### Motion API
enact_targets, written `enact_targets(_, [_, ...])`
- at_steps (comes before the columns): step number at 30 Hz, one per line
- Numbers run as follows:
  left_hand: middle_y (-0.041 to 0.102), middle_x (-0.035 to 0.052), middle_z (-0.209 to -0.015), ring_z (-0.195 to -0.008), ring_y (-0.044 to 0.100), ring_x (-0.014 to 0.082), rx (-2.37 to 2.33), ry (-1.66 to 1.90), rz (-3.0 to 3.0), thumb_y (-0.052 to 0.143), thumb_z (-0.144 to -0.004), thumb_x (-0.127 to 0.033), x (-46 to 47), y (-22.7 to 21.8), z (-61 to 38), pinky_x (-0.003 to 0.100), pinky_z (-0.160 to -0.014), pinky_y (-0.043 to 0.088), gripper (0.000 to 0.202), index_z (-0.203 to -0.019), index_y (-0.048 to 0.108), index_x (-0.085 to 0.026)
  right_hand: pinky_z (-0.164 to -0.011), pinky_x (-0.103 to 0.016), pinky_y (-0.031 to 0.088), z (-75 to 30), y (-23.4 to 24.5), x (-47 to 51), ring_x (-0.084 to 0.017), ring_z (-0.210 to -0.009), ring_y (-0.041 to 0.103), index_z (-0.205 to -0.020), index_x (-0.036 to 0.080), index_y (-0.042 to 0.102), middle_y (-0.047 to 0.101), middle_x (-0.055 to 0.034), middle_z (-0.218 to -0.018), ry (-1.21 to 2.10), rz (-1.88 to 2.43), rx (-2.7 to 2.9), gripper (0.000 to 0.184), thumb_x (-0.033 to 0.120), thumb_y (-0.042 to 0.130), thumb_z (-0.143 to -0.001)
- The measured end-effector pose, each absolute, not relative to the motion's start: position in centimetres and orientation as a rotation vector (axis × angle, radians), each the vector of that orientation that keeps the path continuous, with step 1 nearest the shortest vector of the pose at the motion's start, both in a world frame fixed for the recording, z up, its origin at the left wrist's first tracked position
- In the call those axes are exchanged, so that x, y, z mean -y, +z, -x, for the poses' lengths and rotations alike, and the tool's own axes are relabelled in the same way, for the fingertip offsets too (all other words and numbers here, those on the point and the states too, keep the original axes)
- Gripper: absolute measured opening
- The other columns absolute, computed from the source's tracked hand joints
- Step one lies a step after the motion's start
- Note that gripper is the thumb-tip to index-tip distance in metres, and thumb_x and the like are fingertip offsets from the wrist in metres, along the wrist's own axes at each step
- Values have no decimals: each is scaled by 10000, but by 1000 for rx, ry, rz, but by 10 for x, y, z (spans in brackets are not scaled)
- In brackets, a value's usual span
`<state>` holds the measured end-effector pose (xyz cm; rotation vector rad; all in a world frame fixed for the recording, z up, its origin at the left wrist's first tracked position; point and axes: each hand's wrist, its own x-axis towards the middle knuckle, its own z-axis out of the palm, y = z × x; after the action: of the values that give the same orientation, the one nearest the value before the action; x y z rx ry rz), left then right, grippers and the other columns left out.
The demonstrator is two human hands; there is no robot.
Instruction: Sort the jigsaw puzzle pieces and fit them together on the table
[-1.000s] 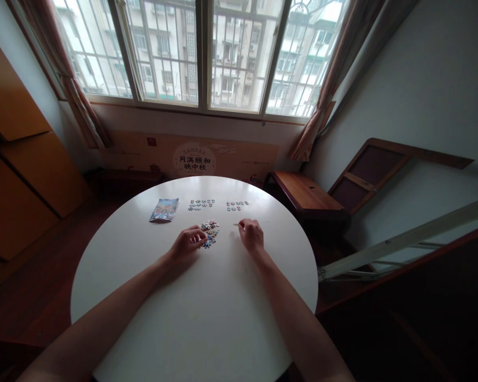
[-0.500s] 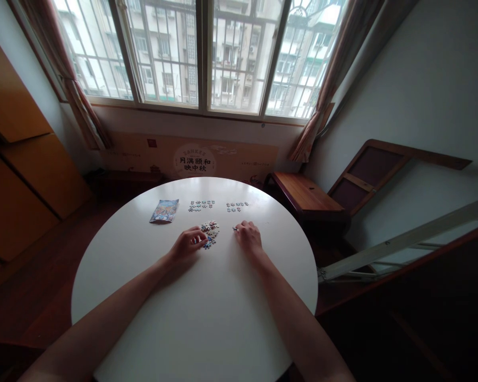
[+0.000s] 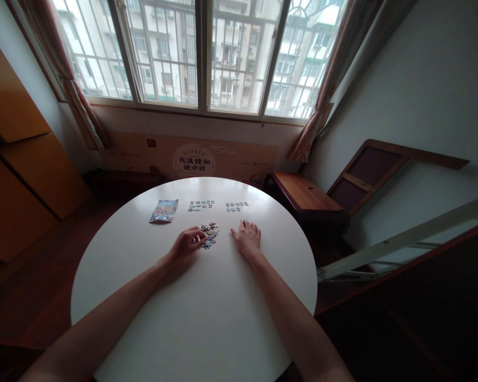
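Note:
A pile of loose jigsaw puzzle pieces lies near the middle of the white round table. Against its left edge rests my left hand, fingers loosely bent and thumb apart, with no piece plainly gripped. To the right of the pile, my right hand lies palm down with its fingers spread and the thumb held away. A tiny pale bit shows at its fingertips, too small to make out. Beyond the hands are two groups of laid-out puzzle pieces, a left group and a smaller right group.
A blue printed packet lies on the table at the far left. Past the table's right edge stands a low wooden bench. A large printed cardboard panel leans beneath the window.
The right hand's bunched fingers have spread, and the piece seen at its thumb is no longer visible there. My left hand has stayed beside the pile.

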<state>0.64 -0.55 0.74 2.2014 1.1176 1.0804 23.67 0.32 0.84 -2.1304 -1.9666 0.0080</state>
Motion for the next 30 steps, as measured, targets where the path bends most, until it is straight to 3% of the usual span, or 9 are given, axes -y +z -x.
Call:
enact_targets(5, [590,15,-724,-579,532,86,-1136,1095,-2208,552,-851,-325,5,8,-7,210,-571,431,223,-749,654,-155,-1103,-474,-8,-235,6,-13,-294,-1385,73,-1472,137,199,167,-85,-1528,205,2283,1913,733,594,210,-899])
enact_targets(9, [597,12,-730,-586,533,86,-1150,1091,-2225,551,-854,-328,5,7,-7,212,-585,430,222,-751,651,-159,-1100,-496,-61,-237,8,-26,-290,-1399,-25,-1487,133,98,51,-55,-1549,292,2342,1920,795,640,154,-876])
enact_targets(19, [584,2,-724,-587,532,79,-1140,1087,-2237,551,-852,-316,5,4,-8,207,-601,433,215,-736,644,-160,-1082,-540,-85,-244,5,-66,-320,-1393,-63,-1488,148,52,-32,-31,-1551,323,2427,1859,832,675,132,-850])
enact_targets(30, [593,7,-730,-605,544,89,-1166,1081,-2264,543,-852,-299,6,4,-9,211,-615,441,201,-739,645,-167,-1066,-572,-76,-242,3,-79,-356,-1383,-34,-1489,179,89,-4,-33,-1553,269,2391,1859,833,692,143,-835])
